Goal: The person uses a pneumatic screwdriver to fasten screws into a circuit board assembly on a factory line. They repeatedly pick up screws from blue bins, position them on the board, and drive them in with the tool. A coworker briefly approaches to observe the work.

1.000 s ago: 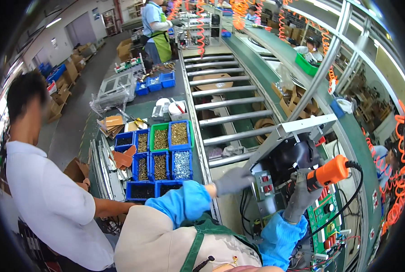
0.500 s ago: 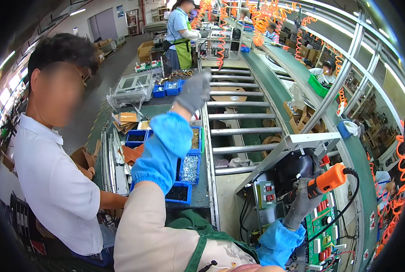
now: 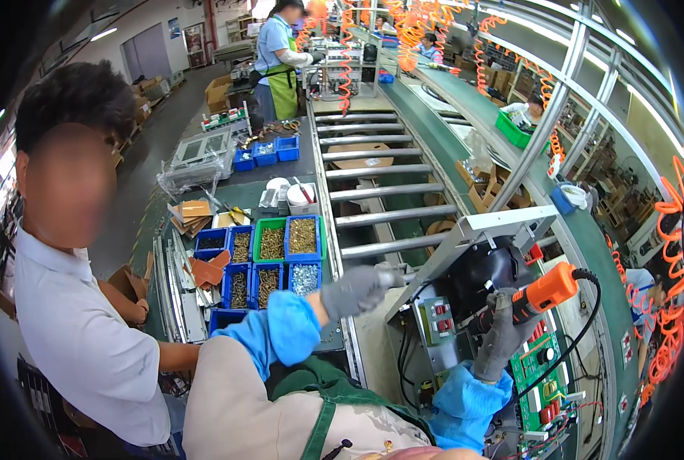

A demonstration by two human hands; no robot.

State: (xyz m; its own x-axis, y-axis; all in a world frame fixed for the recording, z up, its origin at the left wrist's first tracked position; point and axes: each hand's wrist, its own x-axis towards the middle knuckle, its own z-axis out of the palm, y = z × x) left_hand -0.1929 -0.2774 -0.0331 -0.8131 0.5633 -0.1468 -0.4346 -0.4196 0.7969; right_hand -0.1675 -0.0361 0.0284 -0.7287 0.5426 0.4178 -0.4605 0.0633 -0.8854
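My right hand (image 3: 501, 339), in a grey glove and blue sleeve cover, grips an orange and black power screwdriver (image 3: 547, 294) with a black cord curving down. Its front end points left across an open metal-framed unit (image 3: 510, 224). Inside the unit are a black rounded part (image 3: 489, 274), red switches and, at the lower right, a green circuit board (image 3: 537, 376). My left hand (image 3: 357, 291), also grey-gloved, is stretched toward the unit's left side. Motion smears its fingers; something small and pale shows at their tips, but I cannot tell whether it is held.
Blue and green bins (image 3: 271, 239) of small screws and fasteners stand left of the roller conveyor (image 3: 380, 192). A person in a white shirt (image 3: 89, 330) is close on my left. Another in a green apron (image 3: 280, 88) stands farther off. Orange coiled hoses (image 3: 667, 268) hang at right.
My left hand has come down and right from above the conveyor to beside the metal unit. The screwdriver stays in my right hand. The whole view has shifted slightly.
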